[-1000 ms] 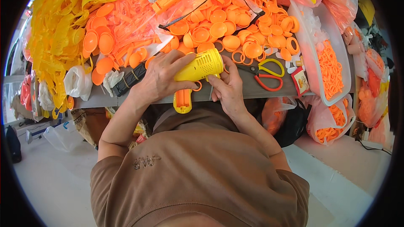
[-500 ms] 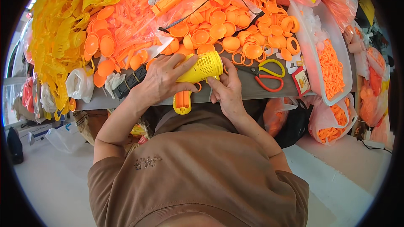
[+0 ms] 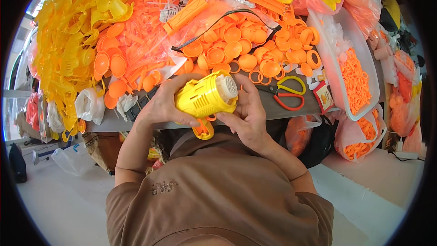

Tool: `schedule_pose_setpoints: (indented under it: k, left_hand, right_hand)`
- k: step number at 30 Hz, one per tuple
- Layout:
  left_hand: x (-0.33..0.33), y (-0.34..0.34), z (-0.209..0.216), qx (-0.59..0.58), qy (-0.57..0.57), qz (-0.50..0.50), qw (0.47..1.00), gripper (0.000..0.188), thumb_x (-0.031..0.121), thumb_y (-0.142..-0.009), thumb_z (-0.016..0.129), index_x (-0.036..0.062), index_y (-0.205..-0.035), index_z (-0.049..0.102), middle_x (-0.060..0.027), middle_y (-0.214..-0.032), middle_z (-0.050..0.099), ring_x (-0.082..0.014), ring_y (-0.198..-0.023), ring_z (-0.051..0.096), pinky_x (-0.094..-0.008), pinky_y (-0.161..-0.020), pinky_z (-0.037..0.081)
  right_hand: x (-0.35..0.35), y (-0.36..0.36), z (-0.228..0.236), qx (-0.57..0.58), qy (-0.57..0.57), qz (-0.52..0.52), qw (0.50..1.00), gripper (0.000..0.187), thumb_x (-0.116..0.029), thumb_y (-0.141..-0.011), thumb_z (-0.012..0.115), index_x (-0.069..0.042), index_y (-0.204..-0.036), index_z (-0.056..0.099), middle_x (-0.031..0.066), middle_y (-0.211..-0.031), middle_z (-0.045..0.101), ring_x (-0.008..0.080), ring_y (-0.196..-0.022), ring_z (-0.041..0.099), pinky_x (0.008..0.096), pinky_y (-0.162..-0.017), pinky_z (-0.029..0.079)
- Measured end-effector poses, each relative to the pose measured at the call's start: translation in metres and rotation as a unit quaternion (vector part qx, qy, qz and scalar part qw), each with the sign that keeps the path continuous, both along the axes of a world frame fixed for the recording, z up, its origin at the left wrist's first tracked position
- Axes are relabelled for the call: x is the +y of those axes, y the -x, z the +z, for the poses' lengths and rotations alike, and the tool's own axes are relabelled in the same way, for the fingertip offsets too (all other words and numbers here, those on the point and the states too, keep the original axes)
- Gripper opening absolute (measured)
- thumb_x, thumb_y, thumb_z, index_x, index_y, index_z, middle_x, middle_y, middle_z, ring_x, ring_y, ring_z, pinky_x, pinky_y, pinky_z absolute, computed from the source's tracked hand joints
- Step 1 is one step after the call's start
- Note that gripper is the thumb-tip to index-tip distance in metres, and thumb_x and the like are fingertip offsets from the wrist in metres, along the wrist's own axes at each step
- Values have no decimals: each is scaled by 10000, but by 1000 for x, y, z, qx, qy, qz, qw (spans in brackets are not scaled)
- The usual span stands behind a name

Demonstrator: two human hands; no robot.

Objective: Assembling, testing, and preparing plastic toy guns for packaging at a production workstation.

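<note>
A yellow plastic toy gun (image 3: pixel 200 98) is held up just over the table's front edge. Its round white front piece (image 3: pixel 227 86) faces right and toward me, and its grip, partly orange, hangs down. My left hand (image 3: pixel 166 102) is wrapped round the rear of the body, thumb along the lower side. At the front end, my right hand (image 3: pixel 249 114) has its thumb under the rim and its fingers curled behind; what those fingers touch is partly hidden. Beyond the gun lies a heap of orange round caps (image 3: pixel 232 48).
Scissors (image 3: pixel 289 93) with red and yellow handles lie right of my right hand. A clear bin (image 3: pixel 374 82) holds orange rings. Yellow shells (image 3: pixel 68 41) pile up at left. A dark strap (image 3: pixel 214 23) crosses the caps. Plastic bags (image 3: pixel 359 148) hang below the table's right side.
The toy gun has turned so its front, with the white piece now showing, faces more toward me. Both hands have moved slightly lower with it.
</note>
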State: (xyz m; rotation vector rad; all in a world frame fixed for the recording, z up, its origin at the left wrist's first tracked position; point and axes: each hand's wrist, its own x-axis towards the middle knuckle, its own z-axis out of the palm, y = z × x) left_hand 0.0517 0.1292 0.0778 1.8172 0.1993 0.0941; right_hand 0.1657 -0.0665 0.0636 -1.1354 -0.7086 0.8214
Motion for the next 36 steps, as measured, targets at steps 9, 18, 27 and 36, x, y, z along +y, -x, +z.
schedule_pose_setpoints:
  k: [9, 18, 27, 36]
  left_hand:
    - [-20, 10, 15, -54, -87, -15, 995, 755, 287, -441, 896, 10, -1030, 513, -70, -923, 604, -143, -802, 587, -284, -718, 469]
    - [-31, 24, 18, -147, -176, 32, 973, 707, 262, -496, 877, -7, -1036, 508, -101, -888, 610, -208, -741, 621, -297, -653, 480]
    - [-41, 14, 29, -104, -266, 80, 955, 696, 279, -476, 878, 47, -1045, 551, -114, -871, 634, -251, -754, 644, -337, -666, 498]
    - [-44, 9, 12, -105, -157, 55, 980, 620, 218, -485, 847, 8, -975, 531, -108, -774, 625, -180, -695, 628, -311, -642, 505]
  right_hand:
    - [-19, -13, 29, -137, 20, 119, 983, 807, 122, -780, 609, -46, -1413, 137, 172, -1246, 477, 195, -1070, 560, 268, -822, 497]
    - [-13, -20, 36, -237, -8, 155, 959, 809, 46, -758, 693, 5, -1398, 201, 174, -1262, 483, 196, -1070, 563, 247, -798, 492]
    - [1, -35, 64, -456, -9, 90, 885, 1034, -453, -587, 823, 18, -1344, 300, 200, -1286, 423, 346, -1120, 486, 407, -905, 429]
    - [5, -27, 40, -353, 53, 125, 926, 759, -296, -667, 766, -21, -1233, 343, 183, -1115, 457, 346, -1010, 524, 399, -837, 451]
